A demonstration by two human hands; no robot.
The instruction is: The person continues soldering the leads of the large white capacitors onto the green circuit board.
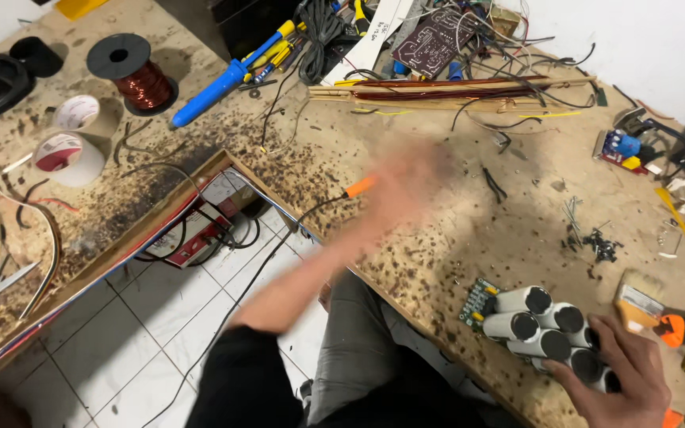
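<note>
My left hand point(410, 186) is blurred by motion over the middle of the scorched wooden bench point(438, 261). It grips an orange-handled corded tool point(361, 187), whose black cord point(279, 238) trails down toward the tiled floor. My right hand point(628, 372) rests at the bench's near right edge, holding a pack of several grey cylindrical cells point(545, 325). A small green circuit board point(479, 299) is fixed to the pack's left side. The tool's tip is hidden behind my left hand.
A blue hand tool point(220, 83), a copper wire spool point(138, 75) and two tape rolls point(69, 135) lie at the back left. A brown circuit board point(435, 36), wooden strips point(453, 87), loose screws point(600, 246) and a brush point(638, 299) are scattered right.
</note>
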